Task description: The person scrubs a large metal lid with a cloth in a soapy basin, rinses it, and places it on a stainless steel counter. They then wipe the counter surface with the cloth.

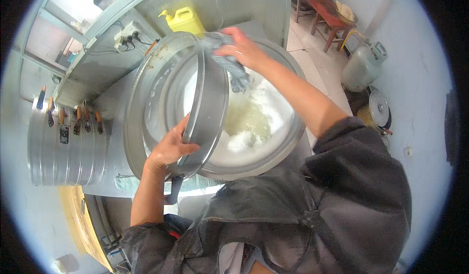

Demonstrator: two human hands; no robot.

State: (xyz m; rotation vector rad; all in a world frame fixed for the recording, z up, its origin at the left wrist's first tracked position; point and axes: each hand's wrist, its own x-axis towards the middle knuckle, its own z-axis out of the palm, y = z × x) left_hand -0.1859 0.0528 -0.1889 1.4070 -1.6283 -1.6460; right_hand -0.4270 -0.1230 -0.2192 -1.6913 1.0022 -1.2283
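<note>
A round metal steamer tier (212, 112) is tipped up on its side over a wide metal basin (286, 144) of foamy water (281, 110). My left hand (168, 149) grips the tier's near wall, with the thumb on one side and some fingers hidden behind the metal. One dark handle (173, 191) juts from the tier's lower edge. At the far side, my right hand (244, 51) is closed on a wet grey cloth (237, 78), which lies against the tier's upper rim and hangs down over the suds.
Several metal steamer tiers (68, 149) with wood-ended handles stand stacked at the left. Behind the basin are a yellow pump jug (188, 22) and a power strip (128, 33) with plugs. To the right stand a gas cylinder (361, 68), a pot lid (378, 108) and a red bench (327, 12).
</note>
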